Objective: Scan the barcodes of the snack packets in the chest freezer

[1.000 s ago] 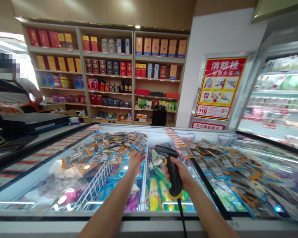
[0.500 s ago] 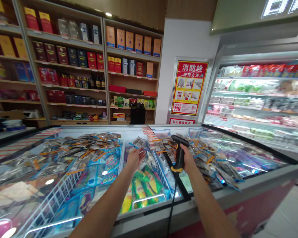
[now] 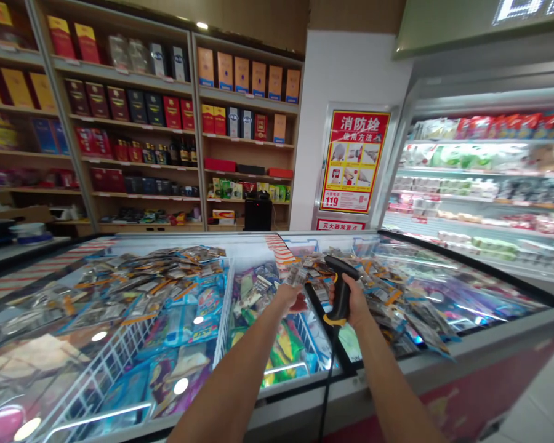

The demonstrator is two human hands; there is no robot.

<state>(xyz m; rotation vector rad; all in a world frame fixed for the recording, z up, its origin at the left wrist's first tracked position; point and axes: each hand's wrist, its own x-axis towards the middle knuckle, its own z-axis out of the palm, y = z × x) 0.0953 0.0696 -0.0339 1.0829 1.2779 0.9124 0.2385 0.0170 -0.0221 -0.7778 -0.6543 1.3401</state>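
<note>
My right hand [image 3: 354, 300] is wrapped round the handle of a black and yellow barcode scanner [image 3: 342, 289], its head tipped up to the left and its cable hanging down. Just left of the scanner, my left hand [image 3: 290, 299] is closed on the lower edge of a small clear plastic packet [image 3: 296, 275] with a printed label. Both hands are above the glass top of a chest freezer [image 3: 249, 237]. Similar packets [image 3: 390, 292] are spread on the glass to the right of the scanner.
Another heap of packets [image 3: 152, 277] covers the glass on the left. White wire baskets [image 3: 104, 363] inside the freezer hold blue, green and yellow bags. Boxed goods fill the shelves [image 3: 133, 126] behind, beside a red notice [image 3: 354, 161]. A lit refrigerated cabinet [image 3: 484, 178] stands at the right.
My left hand has moved right with the packet, closer to the scanner. My right hand and the scanner have shifted slightly right and down in the view.
</note>
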